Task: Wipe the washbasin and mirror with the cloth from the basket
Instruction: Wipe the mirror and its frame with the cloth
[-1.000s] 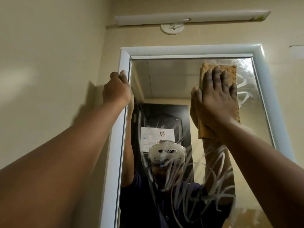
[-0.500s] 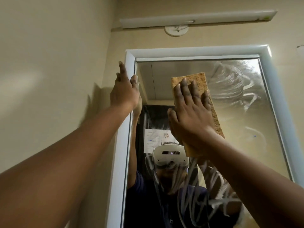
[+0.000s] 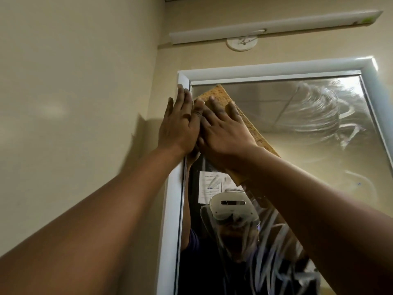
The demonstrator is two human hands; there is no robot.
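The mirror [image 3: 308, 128] in its white frame [image 3: 276, 68] fills the right of the view, streaked with wet swirls at the top right and lower middle. My right hand [image 3: 223, 128] presses a tan folded cloth [image 3: 214, 93] flat against the glass in the top left corner. My left hand [image 3: 178, 122] lies with spread fingers on the frame's left edge, touching my right hand. The washbasin is out of view.
A beige wall [image 3: 74, 103] runs along the left, close to the mirror. A white tube light [image 3: 276, 24] and a round wall fitting [image 3: 242, 42] hang above the frame. The mirror reflects a person wearing a white headset.
My right hand has slid the cloth leftward across the top of the glass, from the upper right to the top left corner. My left hand has stayed on the frame's left edge.
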